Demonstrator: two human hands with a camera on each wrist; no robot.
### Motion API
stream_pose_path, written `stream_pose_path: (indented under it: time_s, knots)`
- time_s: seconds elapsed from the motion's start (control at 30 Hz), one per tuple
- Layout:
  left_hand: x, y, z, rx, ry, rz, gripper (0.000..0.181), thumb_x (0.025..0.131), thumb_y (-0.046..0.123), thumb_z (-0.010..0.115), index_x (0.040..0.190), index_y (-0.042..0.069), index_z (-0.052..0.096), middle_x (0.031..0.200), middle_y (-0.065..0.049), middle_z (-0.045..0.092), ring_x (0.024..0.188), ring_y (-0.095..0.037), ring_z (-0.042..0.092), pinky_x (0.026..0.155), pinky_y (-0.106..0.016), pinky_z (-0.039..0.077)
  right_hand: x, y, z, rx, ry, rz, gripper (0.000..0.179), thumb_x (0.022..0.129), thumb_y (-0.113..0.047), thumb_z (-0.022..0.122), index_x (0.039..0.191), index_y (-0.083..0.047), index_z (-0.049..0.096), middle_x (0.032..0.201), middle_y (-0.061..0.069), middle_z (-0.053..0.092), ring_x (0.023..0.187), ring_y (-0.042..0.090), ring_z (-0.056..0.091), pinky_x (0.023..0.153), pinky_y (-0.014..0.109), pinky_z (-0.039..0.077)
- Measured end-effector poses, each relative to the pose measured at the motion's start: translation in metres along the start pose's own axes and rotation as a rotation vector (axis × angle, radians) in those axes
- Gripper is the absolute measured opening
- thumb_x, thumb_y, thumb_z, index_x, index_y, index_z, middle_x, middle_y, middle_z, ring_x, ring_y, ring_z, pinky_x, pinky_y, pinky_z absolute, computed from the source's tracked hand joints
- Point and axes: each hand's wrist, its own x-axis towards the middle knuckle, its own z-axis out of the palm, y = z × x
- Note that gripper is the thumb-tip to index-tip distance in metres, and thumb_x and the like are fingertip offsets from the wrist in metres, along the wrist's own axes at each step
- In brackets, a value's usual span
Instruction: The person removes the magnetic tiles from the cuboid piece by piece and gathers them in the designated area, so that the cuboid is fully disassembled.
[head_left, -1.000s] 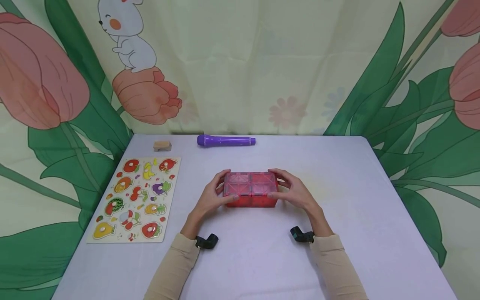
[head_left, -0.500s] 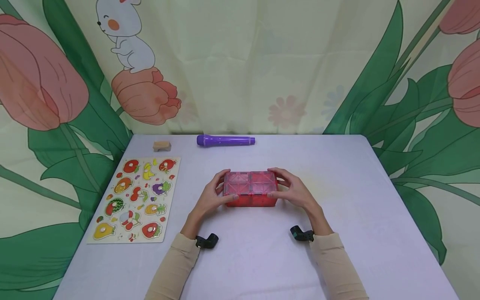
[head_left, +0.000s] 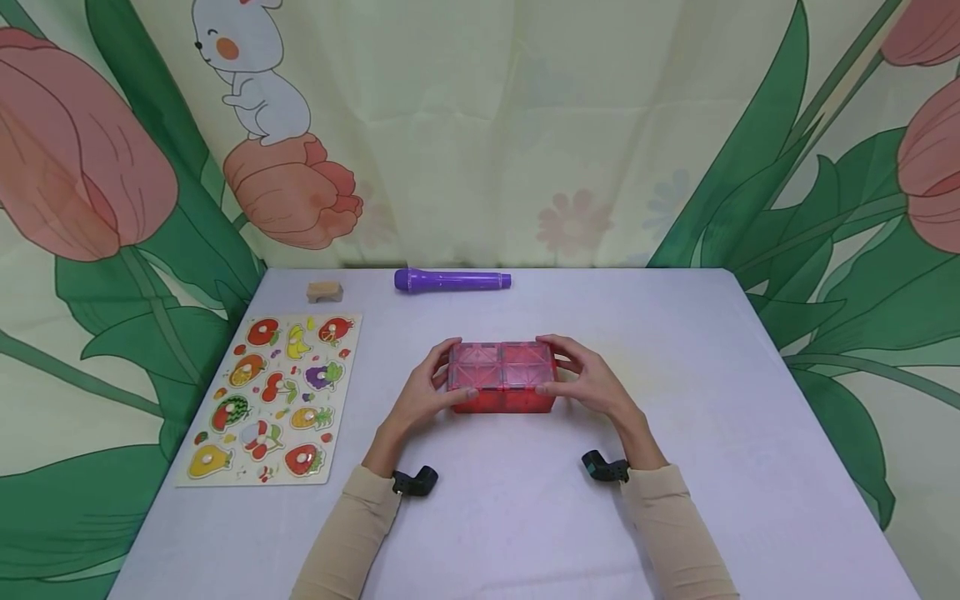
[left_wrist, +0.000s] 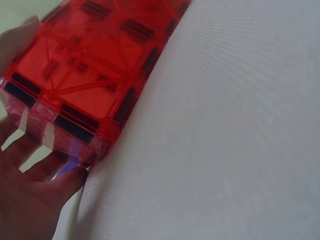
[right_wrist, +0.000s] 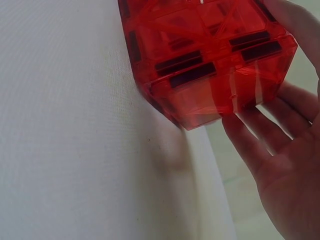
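A box of see-through magnetic tiles [head_left: 502,402] stands on the white table in the middle of the head view. Its front and right side are red, its top and left side pinker. Dark magnet strips line the tile edges in the left wrist view [left_wrist: 82,65]. My left hand [head_left: 426,390] grips the left end, thumb at the front and fingers along the side. At the opposite end my right hand [head_left: 591,385] holds it the same way. Through the red tiles [right_wrist: 200,35] in the right wrist view, some fingers show behind the end wall.
A fruit puzzle board [head_left: 277,400] lies to the left. Behind it is a small wooden block [head_left: 325,292]. A purple toy microphone [head_left: 452,282] lies along the back edge of the white table [head_left: 480,533]. A printed curtain [head_left: 465,133] hangs behind.
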Motion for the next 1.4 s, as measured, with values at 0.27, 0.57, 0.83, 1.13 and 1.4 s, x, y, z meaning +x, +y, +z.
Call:
stream_pose_path:
  time_s: [0.27, 0.57, 0.83, 1.13, 1.4]
  knots:
    - [0.0, 0.001, 0.0, -0.005, -0.002, -0.016, 0.087, 0.078, 0.024, 0.085, 0.151, 0.03, 0.039, 0.15, -0.006, 0.047, 0.142, -0.027, 0.045, 0.119, -0.042, 0.038, 0.0, 0.001, 0.0, 0.004, -0.002, 0.014, 0.079, 0.077, -0.032, 0.087, 0.146, -0.027, 0.05, 0.153, 0.007, 0.046, 0.138, 0.037, 0.048, 0.11, 0.056, 0.046]
    - [0.001, 0.0, 0.0, 0.011, 0.007, -0.019, 0.087, 0.078, 0.027, 0.085, 0.151, 0.031, 0.039, 0.15, -0.006, 0.048, 0.141, -0.028, 0.045, 0.118, -0.042, 0.039, 0.0, 0.002, 0.0, 0.014, 0.002, 0.014, 0.081, 0.077, -0.032, 0.087, 0.147, -0.03, 0.048, 0.154, 0.003, 0.046, 0.139, 0.035, 0.046, 0.111, 0.057, 0.046]
    - [0.0, -0.001, 0.001, 0.016, 0.009, -0.032, 0.086, 0.078, 0.029, 0.085, 0.151, 0.031, 0.039, 0.15, -0.005, 0.047, 0.142, -0.028, 0.045, 0.118, -0.042, 0.038, -0.001, -0.001, 0.001, 0.036, 0.014, -0.016, 0.083, 0.076, -0.029, 0.087, 0.149, -0.028, 0.046, 0.155, 0.005, 0.044, 0.143, 0.032, 0.04, 0.113, 0.058, 0.043]
    - [0.0, 0.0, 0.001, 0.007, 0.003, -0.036, 0.086, 0.078, 0.029, 0.085, 0.151, 0.034, 0.038, 0.152, -0.004, 0.047, 0.143, -0.027, 0.043, 0.119, -0.044, 0.038, 0.0, -0.004, 0.0, -0.071, 0.068, -0.068, 0.084, 0.071, -0.026, 0.091, 0.144, -0.017, 0.05, 0.143, 0.005, 0.049, 0.126, 0.027, 0.043, 0.1, 0.054, 0.049]
    - [-0.001, 0.004, 0.0, 0.0, -0.024, -0.057, 0.088, 0.081, 0.024, 0.083, 0.154, 0.027, 0.035, 0.156, -0.007, 0.042, 0.146, -0.027, 0.039, 0.121, -0.043, 0.035, -0.003, -0.01, 0.0, -0.055, 0.062, -0.014, 0.086, 0.071, -0.025, 0.091, 0.145, -0.022, 0.048, 0.114, 0.009, 0.052, 0.1, 0.03, 0.044, 0.077, 0.035, 0.041]
